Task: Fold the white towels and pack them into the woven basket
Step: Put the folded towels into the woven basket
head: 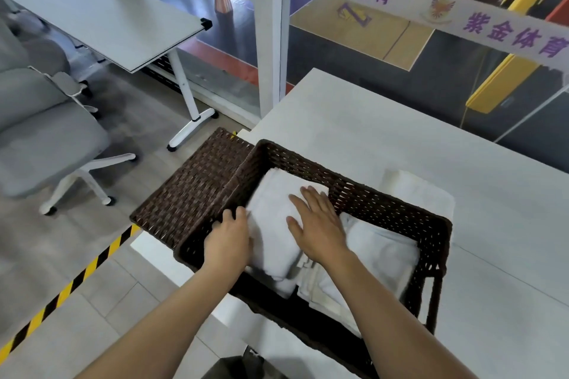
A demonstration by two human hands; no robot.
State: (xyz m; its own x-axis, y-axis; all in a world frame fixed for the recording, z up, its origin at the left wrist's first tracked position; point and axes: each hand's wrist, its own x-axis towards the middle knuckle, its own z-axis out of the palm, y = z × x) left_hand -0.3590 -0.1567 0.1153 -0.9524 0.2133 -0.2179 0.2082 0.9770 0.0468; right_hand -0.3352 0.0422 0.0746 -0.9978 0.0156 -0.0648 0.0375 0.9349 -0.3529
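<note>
A dark brown woven basket (385, 203) stands on the white table (385, 132), its lid (191, 191) hanging open to the left. Inside lies a folded white towel (271, 224) at the left and another white towel (381, 252) at the right. My right hand (317, 228) presses flat on top of the left towel with straight fingers. At that towel's left edge, against the basket wall, my left hand (229, 240) has its fingers curled round the towel's side. One more folded white towel (421, 194) lies on the table behind the basket.
A grey office chair (52, 138) stands on the floor at the left, with a white desk (101, 18) behind it. Yellow-black tape (77, 280) marks the floor. A glass partition with a banner (462, 18) runs behind the table.
</note>
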